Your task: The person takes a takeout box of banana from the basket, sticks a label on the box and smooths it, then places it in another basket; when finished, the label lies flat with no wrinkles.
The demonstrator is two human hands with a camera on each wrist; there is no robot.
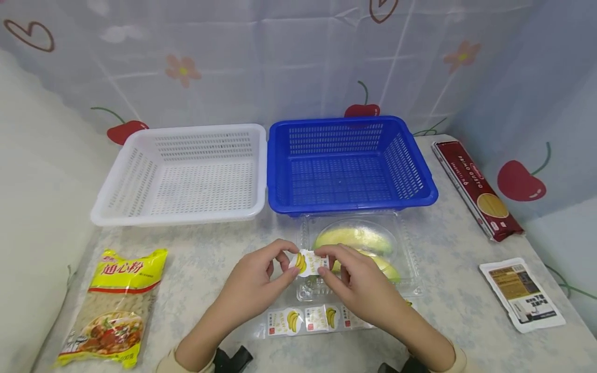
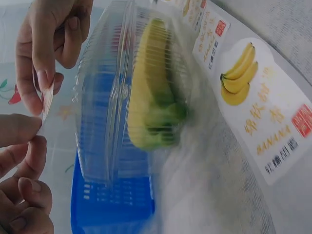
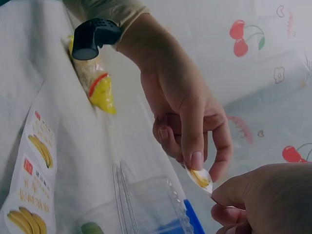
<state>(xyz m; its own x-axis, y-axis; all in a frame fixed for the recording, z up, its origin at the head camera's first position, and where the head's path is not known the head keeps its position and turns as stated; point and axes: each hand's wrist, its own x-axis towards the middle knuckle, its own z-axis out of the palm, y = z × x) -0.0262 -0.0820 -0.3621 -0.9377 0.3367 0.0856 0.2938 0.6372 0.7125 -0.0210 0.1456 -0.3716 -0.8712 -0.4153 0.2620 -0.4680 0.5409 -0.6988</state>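
Note:
Between both hands, raised above the table, is a white banana sticker (image 1: 308,263) with a yellow banana print. My left hand (image 1: 258,277) pinches its left end between thumb and forefinger, and my right hand (image 1: 356,280) pinches its right end the same way. Just behind the hands sits a lidded clear plastic box (image 1: 408,259) with yellow-green bananas (image 1: 352,238) inside. In the left wrist view the sticker shows nearly edge-on, in front of the box. A sheet of banana stickers (image 1: 300,331) lies flat below the hands, partly hidden by the right forearm.
A white basket (image 1: 261,176) and a blue basket (image 1: 275,176) stand side by side behind the box. At left lies a yellow bag of pasta (image 1: 112,311). On the right are a red spaghetti pack (image 1: 475,186) and a white pouch (image 1: 522,295).

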